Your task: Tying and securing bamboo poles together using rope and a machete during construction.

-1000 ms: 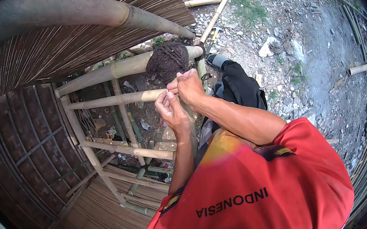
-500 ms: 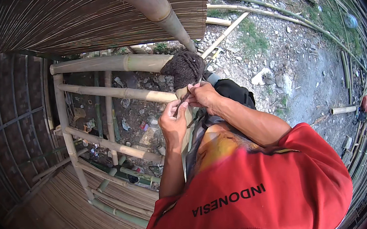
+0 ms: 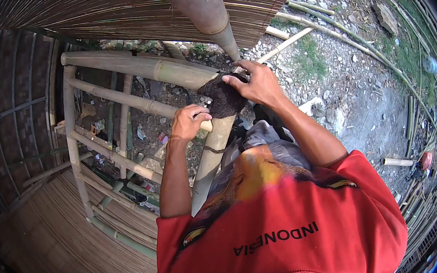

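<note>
Dark fibrous lashing (image 3: 223, 99), wound round the joint of the pale bamboo frame (image 3: 139, 70).
Left hand (image 3: 188, 122) pinches its lower edge; right hand (image 3: 259, 83) presses fingertips on top. Likely soft, light, coarse; best gripped by loose strands.

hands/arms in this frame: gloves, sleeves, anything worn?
Both hands bare: no gloves, and no rings or watch visible on the left hand or the right hand. Forearms are bare up to the short sleeves of a red T-shirt with black lettering and a yellow-orange graphic on the chest.
</note>
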`<state>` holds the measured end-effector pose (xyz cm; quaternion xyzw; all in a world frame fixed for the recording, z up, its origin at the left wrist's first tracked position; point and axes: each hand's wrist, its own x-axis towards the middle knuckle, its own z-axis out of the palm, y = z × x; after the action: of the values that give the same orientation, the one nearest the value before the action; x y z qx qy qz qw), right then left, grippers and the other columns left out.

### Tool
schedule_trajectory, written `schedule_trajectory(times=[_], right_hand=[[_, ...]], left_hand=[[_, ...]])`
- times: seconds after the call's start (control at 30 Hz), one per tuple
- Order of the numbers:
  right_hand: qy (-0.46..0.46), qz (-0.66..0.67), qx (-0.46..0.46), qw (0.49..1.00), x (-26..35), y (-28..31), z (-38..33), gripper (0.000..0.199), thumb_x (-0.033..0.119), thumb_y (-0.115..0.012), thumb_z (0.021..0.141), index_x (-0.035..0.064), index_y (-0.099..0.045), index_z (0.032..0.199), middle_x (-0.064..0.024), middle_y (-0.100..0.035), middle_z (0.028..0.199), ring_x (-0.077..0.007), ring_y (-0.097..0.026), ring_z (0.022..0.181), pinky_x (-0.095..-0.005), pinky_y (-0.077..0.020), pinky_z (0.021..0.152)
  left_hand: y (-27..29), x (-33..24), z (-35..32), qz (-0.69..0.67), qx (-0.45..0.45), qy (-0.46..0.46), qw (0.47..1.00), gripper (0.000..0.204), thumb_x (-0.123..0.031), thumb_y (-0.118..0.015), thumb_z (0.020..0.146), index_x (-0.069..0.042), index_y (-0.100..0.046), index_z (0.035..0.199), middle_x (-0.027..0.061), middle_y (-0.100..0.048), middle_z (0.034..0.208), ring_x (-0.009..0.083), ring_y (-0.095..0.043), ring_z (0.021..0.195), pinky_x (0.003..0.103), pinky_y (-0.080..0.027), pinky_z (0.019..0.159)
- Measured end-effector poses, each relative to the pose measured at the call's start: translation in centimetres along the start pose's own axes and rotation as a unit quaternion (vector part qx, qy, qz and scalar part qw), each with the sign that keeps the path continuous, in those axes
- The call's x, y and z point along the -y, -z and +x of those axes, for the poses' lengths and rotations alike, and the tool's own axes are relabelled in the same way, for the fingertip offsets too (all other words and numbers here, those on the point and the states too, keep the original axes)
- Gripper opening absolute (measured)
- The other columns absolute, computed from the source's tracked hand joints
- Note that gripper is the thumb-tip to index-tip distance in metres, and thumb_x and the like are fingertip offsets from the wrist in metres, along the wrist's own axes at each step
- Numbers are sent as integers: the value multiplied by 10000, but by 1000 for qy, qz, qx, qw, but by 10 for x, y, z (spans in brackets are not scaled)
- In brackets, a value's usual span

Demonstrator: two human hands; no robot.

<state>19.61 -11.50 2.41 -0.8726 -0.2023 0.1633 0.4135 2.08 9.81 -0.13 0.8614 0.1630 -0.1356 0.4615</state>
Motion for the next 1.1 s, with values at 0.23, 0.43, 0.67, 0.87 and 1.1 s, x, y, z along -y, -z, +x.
schedule_trajectory(times=[0.23,0.43,0.67,0.87,1.1], right_hand=[[-121,-38,218,968,-15,-5,42,454,467,-801,854,120,-794,1147,-182,-777,1003,-332,-748,978,-411,-563,907],[-164,42,217,961,-25,-11,47,339,353,-836,845,121,-818,1092,-108,-794,951,-211,-745,862,-342,-561,833],[-198,90,216,952,-37,-19,47,323,321,-841,848,88,-821,1071,-104,-796,934,-170,-731,837,-318,-561,815],[-203,124,210,948,-33,-17,45,335,265,-859,846,27,-807,1076,-78,-789,956,-142,-707,836,-290,-552,781],[-216,153,187,946,-44,-22,42,443,342,-890,799,27,-800,1097,-125,-790,997,-189,-738,916,-314,-556,869]], left_hand=[[10,-17,2,-34,26,74,996,154,-127,-780,863,-34,-782,986,104,-782,978,206,-731,919,350,-540,866],[14,-17,4,51,15,78,996,180,-235,-797,835,-125,-803,978,104,-778,934,274,-745,881,371,-550,807],[27,-12,15,39,78,105,991,202,-277,-814,814,-154,-807,973,84,-782,950,252,-740,907,371,-549,828],[39,-5,46,125,176,118,969,239,-313,-815,810,-202,-810,1021,70,-779,1073,265,-720,1043,391,-530,920],[45,6,60,121,247,106,956,203,-260,-823,812,-162,-817,990,86,-774,1107,294,-709,1083,410,-520,959]])
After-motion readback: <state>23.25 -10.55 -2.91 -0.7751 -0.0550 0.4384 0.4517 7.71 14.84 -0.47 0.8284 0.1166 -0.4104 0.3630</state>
